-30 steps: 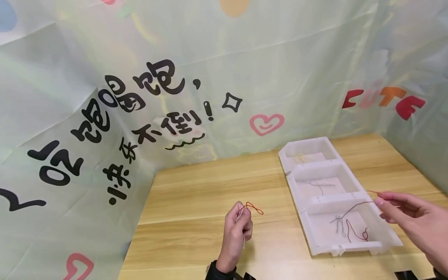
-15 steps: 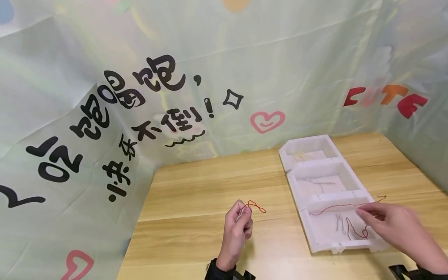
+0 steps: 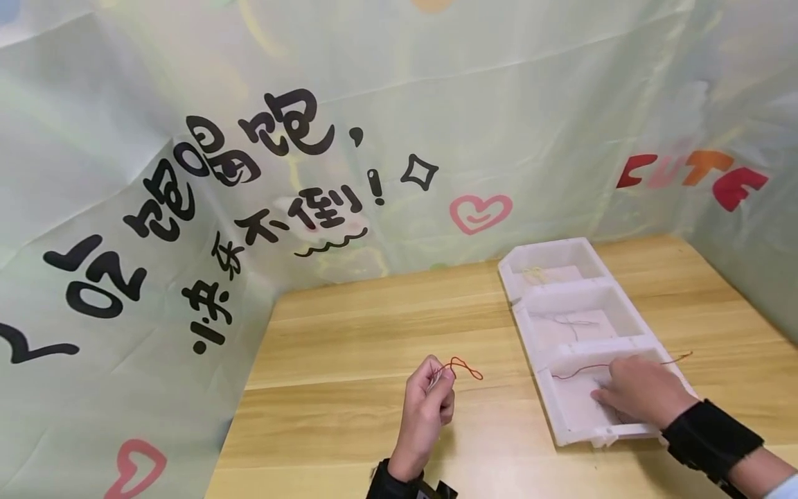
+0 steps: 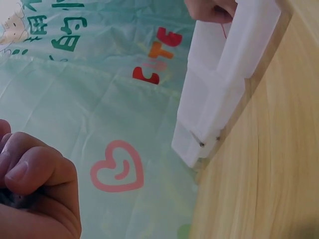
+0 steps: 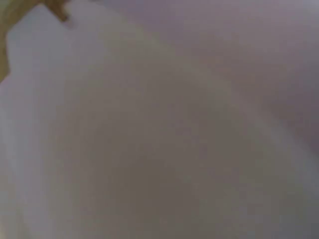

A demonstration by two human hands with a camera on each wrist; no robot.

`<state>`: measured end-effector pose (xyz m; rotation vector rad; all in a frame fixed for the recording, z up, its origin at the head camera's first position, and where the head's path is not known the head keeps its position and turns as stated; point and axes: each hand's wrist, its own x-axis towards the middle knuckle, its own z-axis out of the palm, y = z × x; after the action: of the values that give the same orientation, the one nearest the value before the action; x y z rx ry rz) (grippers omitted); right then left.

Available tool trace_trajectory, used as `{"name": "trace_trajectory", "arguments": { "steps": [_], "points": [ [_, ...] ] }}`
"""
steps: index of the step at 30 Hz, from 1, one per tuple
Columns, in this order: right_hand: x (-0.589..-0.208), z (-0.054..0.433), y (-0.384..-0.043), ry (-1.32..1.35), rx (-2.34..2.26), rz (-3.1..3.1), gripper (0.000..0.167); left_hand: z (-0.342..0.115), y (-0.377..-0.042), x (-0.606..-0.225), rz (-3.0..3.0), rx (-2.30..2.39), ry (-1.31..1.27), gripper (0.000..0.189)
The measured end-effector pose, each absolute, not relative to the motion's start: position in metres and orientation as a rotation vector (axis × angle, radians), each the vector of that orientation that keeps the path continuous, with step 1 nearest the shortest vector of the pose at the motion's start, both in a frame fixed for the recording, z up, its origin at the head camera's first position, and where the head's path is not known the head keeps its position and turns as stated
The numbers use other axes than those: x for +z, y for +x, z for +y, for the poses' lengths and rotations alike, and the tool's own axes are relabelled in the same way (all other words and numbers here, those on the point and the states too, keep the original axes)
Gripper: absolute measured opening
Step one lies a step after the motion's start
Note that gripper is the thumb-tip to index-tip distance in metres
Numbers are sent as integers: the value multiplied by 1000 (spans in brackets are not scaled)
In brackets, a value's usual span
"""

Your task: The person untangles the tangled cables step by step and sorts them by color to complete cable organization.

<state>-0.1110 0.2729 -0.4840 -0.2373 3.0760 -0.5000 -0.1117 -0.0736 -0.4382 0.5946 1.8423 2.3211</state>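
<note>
At a wood-grain tabletop (image 3: 374, 333), a person works thread with both hands beside a white three-compartment tray (image 3: 586, 352) standing toward the right. The left hand (image 3: 427, 405), raised left of the tray, has its fingers curled tightly around a red thread (image 3: 479, 377), whose loop juts out to the right past the thumb; a pale strand (image 3: 434, 379) shows in the same grasp. The right hand (image 3: 648, 391) dips into the tray's near compartment (image 3: 570, 409), its fingers bent; whether they pinch anything cannot be told, since the hand covers the spot and the right wrist view is a blur. A dark red strand (image 3: 582, 369) stretches across the near compartment, passes out of sight behind the right hand and seems to emerge on the other side, its end at the tray's right edge. A grayish thread (image 3: 576, 322) lies in the middle compartment (image 3: 617, 315), and yellow threads (image 3: 535, 275) sit at the left of the far compartment (image 3: 564, 270). A black band (image 3: 711, 436) wraps the right wrist. Behind hangs a pale green fabric backdrop (image 3: 561, 138) bearing black characters (image 3: 293, 125), a pink heart (image 3: 454, 213) and colorful lettering (image 3: 738, 190) reading "CUTE."
</note>
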Motion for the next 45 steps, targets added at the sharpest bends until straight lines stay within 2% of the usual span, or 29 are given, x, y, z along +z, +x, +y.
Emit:
{"name": "trace_trajectory", "arguments": {
  "steps": [3,10,17,24,30,33,36,40,45],
  "points": [
    [-485,272,-116,-267,-599,3004,43,-73,-111,-438,1844,2313,574,37],
    [-477,266,-116,-239,-739,2869,27,-69,-110,-439,1810,2309,509,36],
    [-450,257,-105,-328,-943,2924,17,-62,-108,-440,1796,2287,398,40],
    [-418,233,-92,-276,-1305,2792,12,-42,-104,-445,1806,2199,405,32],
    [-412,208,-86,-264,-1470,2874,7,-27,-99,-445,1858,2153,484,31],
    [-414,191,-83,-341,-1532,2960,14,-20,-96,-444,1876,2136,546,29],
    [-417,175,-81,-510,-1580,3050,26,-14,-94,-443,1904,2126,598,25],
    [-422,161,-82,-756,-1560,3179,31,-10,-93,-443,1995,2138,633,21],
    [-425,149,-83,-768,-1529,3264,36,-11,-94,-443,2146,2161,545,14]
  ]
}}
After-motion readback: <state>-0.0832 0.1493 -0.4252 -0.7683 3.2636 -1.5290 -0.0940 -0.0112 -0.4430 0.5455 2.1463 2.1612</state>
